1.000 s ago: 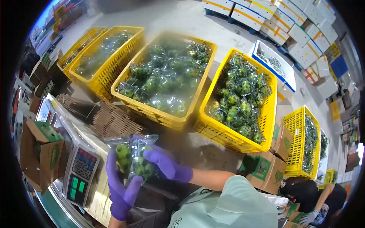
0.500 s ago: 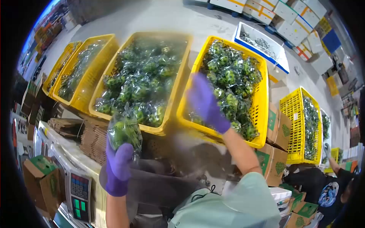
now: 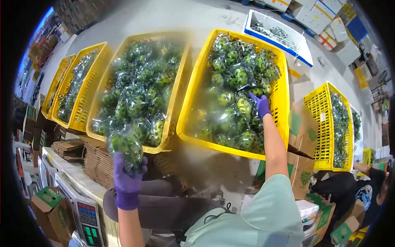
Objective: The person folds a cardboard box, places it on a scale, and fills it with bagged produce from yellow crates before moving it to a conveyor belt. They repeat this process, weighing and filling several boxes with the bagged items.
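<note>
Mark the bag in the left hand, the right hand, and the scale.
Held bag (image 3: 125,144): head view, middle of its clear film.
Right hand (image 3: 263,106): head view, middle of the gloved hand.
Scale (image 3: 87,214): head view, keypad area of its panel.

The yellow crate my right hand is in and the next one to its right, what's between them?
The head view shows stacked cardboard boxes between the nearer crate, where your right hand is, and the farther crate.

The yellow crate (image 3: 198,78) carries bagged green produce (image 3: 243,106).
</note>
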A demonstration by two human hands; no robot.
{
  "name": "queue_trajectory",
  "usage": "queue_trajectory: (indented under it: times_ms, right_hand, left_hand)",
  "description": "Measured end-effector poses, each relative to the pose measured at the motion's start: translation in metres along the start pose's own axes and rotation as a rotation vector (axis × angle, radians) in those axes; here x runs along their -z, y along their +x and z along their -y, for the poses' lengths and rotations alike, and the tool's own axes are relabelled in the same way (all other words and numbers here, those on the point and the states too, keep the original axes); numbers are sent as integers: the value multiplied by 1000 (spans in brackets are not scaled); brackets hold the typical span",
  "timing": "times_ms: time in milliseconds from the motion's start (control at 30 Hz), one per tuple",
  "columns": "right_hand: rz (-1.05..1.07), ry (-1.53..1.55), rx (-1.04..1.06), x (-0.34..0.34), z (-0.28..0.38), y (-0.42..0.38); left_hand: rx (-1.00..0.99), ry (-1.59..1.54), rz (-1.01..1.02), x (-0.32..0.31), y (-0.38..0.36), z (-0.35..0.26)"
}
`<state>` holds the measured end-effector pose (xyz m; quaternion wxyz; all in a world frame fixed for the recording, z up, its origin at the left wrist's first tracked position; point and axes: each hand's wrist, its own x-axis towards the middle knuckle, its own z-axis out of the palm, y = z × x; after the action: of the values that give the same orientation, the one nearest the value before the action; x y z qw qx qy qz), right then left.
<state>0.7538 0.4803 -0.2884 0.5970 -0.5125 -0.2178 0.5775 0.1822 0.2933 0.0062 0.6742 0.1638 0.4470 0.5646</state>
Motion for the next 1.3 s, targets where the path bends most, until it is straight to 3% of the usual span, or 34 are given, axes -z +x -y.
queue_trajectory:
  times_ms: [67, 100, 200, 267, 333, 367, 400, 433, 500, 633, 667, 733, 800, 867, 933, 967, 1033, 1133, 1167, 1233, 1267, 1300]
  right_hand:
    - [-311, -770, 512, -55, 27, -32]
    - [-216, -702, 497, -62, 33, -30]
    - [-163, -572, 522, -98, 49, -48]
    - [-185, -573, 584, -108, 59, -54]
    - [-162, -88, 254, -127, 80, -74]
    - [-118, 48, 308, -126, 79, -73]
    - [-43, 148, 314, -133, 80, -71]
    - [59, 190, 312, -146, 91, -75]
    - [315, 229, 277, -196, 115, -80]
    - [814, 226, 226, -382, 135, -143]
    - [959, 250, 282, -442, 132, -193]
    - [1207, -78, 468, -536, 129, -303]
    - [1393, -132, 678, -622, 115, -414]
    - [1660, -18, 475, -681, 97, -505]
    - [1793, 29, 413, -725, 71, -563]
    - [1900, 229, 340, -739, 55, -587]
    - [1908, 147, 437, -757, 35, -619]
    - [1854, 22, 818, -788, 13, -650]
    - [1874, 15, 812, -804, -1, -653]
    - [1622, -147, 1431, -830, -32, -656]
    - [1638, -133, 1430, -832, -36, -653]
    - [1705, -181, 1221, -830, -32, -647]
  left_hand:
    - [-20, -59, 27, 16, -2, -1]
    - [-28, -74, 30, 17, -5, -3]
    - [-61, -67, -148, 20, -16, -8]
    - [-114, -77, -142, 22, -29, -16]
    - [-150, -115, -188, 31, -46, -24]
    - [-259, -157, -257, 32, -55, -26]
    - [-268, -143, 102, 63, -64, -30]
    - [-227, -182, 25, 80, -79, -29]
    - [-277, -39, 119, 93, -104, -28]
    - [-488, 303, 344, 98, -141, -24]
    - [-400, 115, 325, 86, -157, -30]
    - [-348, 126, 341, 94, -183, -27]
    - [-298, 69, 350, 107, -207, -25]
    - [-336, 22, 348, 119, -222, -21]
    - [-326, 42, 336, 139, -238, -23]
    - [-385, 36, 329, 154, -239, -18]
    - [-480, 1, 283, 154, -249, -26]
    - [-568, -78, 218, 150, -259, -39]
    - [-552, -160, 214, 149, -262, -39]
    - [-560, -150, 195, 147, -266, -43]
    - [-551, -128, 181, 146, -268, -44]
    - [-558, -124, 190, 146, -270, -42]
